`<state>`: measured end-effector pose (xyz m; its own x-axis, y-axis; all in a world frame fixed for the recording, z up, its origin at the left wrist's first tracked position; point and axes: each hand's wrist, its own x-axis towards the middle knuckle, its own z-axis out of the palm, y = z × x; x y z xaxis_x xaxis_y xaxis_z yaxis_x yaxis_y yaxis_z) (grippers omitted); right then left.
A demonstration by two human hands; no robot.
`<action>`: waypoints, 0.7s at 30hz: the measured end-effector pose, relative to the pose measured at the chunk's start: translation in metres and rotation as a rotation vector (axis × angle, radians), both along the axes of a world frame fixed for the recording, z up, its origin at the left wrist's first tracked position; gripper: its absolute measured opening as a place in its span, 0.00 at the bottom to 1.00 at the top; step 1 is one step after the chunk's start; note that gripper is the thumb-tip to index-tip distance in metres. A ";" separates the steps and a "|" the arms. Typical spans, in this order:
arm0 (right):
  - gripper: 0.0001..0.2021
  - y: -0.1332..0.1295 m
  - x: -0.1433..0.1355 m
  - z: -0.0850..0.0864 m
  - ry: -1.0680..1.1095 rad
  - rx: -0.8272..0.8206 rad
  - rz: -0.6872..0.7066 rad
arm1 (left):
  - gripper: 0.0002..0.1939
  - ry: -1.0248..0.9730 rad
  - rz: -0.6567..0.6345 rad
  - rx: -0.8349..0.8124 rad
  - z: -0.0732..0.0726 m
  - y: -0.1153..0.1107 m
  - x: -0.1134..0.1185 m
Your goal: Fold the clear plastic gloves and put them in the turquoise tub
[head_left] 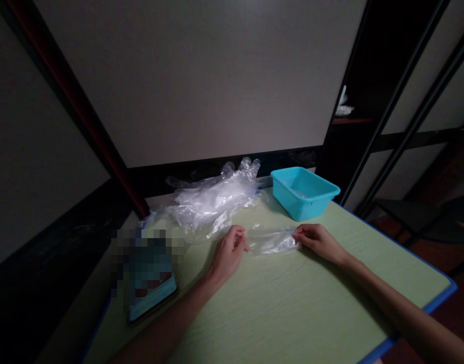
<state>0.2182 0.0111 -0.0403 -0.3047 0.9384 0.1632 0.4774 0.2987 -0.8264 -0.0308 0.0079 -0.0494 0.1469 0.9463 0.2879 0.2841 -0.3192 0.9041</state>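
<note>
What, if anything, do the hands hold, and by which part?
The right hand holds a clear plastic piece by its right end; left hand: cannot tell.

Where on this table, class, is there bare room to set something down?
Bare tabletop lies between the left forearm and right forearm, nearer the wearer than the thin clear plastic. Another patch lies between the right forearm, blue basin and table's right edge. Far left is crowded: heaped plastic gloves and, nearer, a partly blurred flat device.

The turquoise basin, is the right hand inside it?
No, the right hand holds the clear plastic in front of the turquoise basin.
</note>
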 end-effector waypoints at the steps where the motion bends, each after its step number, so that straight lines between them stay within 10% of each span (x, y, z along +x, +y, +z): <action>1: 0.11 0.001 -0.001 -0.001 0.023 -0.023 -0.022 | 0.06 -0.008 -0.003 0.000 -0.001 0.001 0.000; 21: 0.10 0.001 -0.012 -0.008 -0.105 0.099 -0.299 | 0.10 0.012 0.029 0.002 -0.005 0.007 0.001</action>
<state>0.2059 0.0124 -0.0482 -0.0378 0.9701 0.2399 0.6372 0.2084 -0.7420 -0.0301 0.0145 -0.0544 0.1232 0.9496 0.2883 0.3044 -0.3127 0.8998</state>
